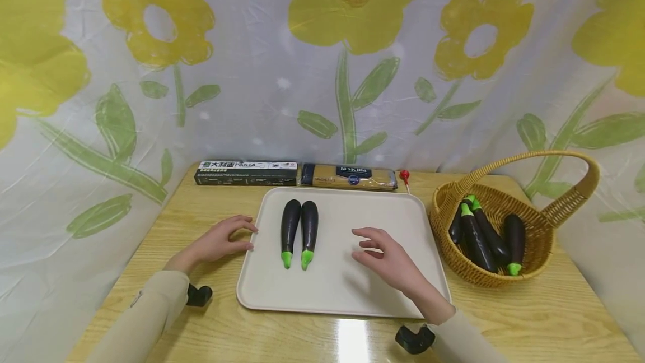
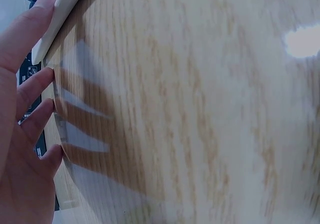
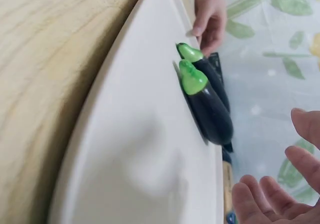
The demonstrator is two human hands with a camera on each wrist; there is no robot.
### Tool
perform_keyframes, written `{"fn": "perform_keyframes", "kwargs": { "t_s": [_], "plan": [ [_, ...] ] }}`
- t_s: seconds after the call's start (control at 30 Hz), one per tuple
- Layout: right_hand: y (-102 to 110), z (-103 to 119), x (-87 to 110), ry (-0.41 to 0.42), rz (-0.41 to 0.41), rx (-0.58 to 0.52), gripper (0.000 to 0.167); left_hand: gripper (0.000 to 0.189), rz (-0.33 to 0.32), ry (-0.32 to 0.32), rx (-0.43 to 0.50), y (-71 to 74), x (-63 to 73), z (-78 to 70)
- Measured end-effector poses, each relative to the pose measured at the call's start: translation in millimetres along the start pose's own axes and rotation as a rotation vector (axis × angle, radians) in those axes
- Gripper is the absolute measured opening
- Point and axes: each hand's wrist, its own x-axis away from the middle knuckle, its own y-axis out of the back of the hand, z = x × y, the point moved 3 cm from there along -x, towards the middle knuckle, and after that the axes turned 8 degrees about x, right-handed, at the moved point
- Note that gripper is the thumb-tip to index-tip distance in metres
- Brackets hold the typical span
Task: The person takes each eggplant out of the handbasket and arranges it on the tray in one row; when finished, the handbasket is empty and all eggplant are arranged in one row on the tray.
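Observation:
Two dark eggplants lie side by side on the left half of a white tray, their green stem ends toward me. They are the left eggplant and the right eggplant. My left hand is at the tray's left rim, fingers loosely bent; its thumb appears to touch the rim. Above the tray's right half hovers my right hand, fingers spread and slightly bent, holding nothing. In the right wrist view, the nearer eggplant lies beyond that hand's shadow, apart from its fingers.
A wicker basket with a tall handle stands right of the tray, holding several eggplants. Behind the tray lie a black pasta box, a spaghetti pack and a small red-headed stick. A flowered curtain hangs behind the wooden table.

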Motion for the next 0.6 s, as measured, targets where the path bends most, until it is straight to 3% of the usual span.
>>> {"fn": "perform_keyframes", "kwargs": {
  "t_s": [0.4,0.6],
  "plan": [
    [36.0,-12.5,43.8,0.128,-0.107,0.009,0.04,0.034,0.002,-0.001,-0.006,-1.0,-0.1,2.0],
    [62.4,-13.7,57.5,0.117,-0.15,0.067,0.04,0.034,0.003,0.006,0.0,0.0,0.0,1.6]
  ]
}}
